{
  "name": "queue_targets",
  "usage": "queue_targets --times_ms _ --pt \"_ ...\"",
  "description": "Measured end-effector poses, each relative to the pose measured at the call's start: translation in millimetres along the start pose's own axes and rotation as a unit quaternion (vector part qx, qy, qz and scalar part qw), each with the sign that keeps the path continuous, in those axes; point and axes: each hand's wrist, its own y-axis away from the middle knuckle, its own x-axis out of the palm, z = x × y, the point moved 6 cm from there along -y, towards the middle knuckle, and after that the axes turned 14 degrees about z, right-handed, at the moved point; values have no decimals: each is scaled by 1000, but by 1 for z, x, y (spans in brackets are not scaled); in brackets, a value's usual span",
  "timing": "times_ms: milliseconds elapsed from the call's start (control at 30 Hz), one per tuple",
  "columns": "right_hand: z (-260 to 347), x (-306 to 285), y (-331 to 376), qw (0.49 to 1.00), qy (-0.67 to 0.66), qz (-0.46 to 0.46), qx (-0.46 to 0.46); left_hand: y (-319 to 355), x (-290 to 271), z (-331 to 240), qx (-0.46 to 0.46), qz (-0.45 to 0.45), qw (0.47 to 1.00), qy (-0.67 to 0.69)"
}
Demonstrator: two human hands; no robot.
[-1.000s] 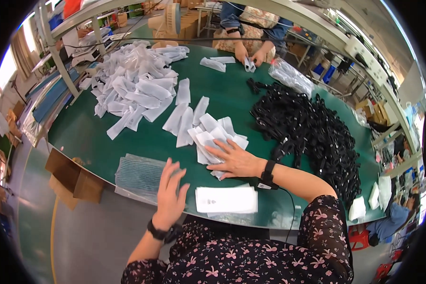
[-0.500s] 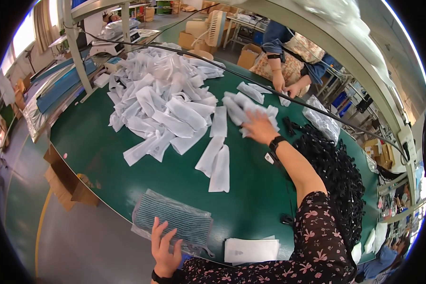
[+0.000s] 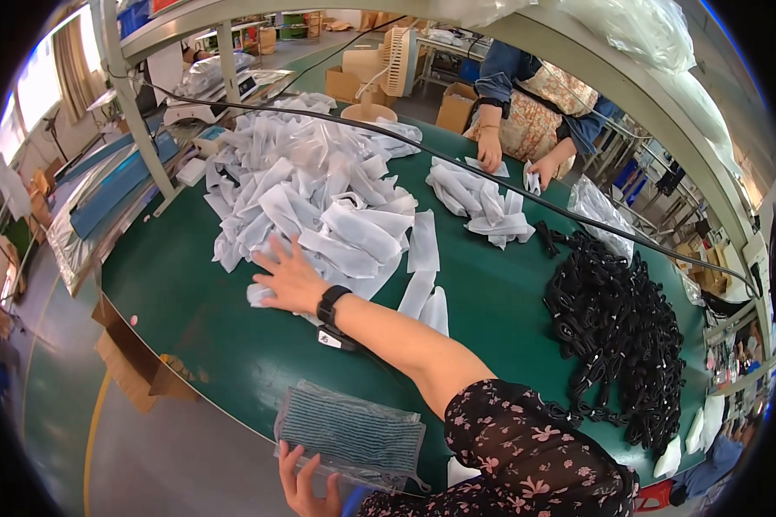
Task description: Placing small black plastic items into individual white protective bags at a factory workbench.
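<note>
My right hand (image 3: 289, 277) reaches far left across the green table (image 3: 190, 302). It lies flat with fingers spread on the near edge of a big heap of white plastic bags (image 3: 310, 189). A black watch (image 3: 329, 304) is on that wrist. My left hand (image 3: 306, 482) is at the bottom edge, fingers apart, touching the near side of a stack of clear packets with grey-blue contents (image 3: 353, 431). A few loose white bags (image 3: 424, 284) lie just right of my forearm.
A smaller heap of white bags (image 3: 478, 198) lies in front of a co-worker (image 3: 535, 112) across the table. A mound of black parts (image 3: 616, 327) fills the right side. A black cable (image 3: 405, 138) hangs over the table. A cardboard box (image 3: 125, 362) stands on the floor at left.
My right hand has swept left from the smaller heap of bags to the near edge of the big heap. My left hand stays by the packet stack.
</note>
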Motion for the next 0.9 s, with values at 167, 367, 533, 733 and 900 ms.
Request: queue_targets --times_ms 167,367,533,733,900 --pt "-39 0 8 998 -9 42 43 4 -10 6 -26 -7 999 -18" --pt "-115 1 34 981 69 76 167 5 -17 9 -45 -13 998 -32" --pt "-206 -8 96 973 125 72 179 3 -13 12 -48 -6 999 -22" --pt "-297 -18 163 939 196 147 242 -9 -1 4 -36 21 999 -11" --pt "-211 -77 172 980 10 39 197 -7 -8 7 -45 17 999 -15"
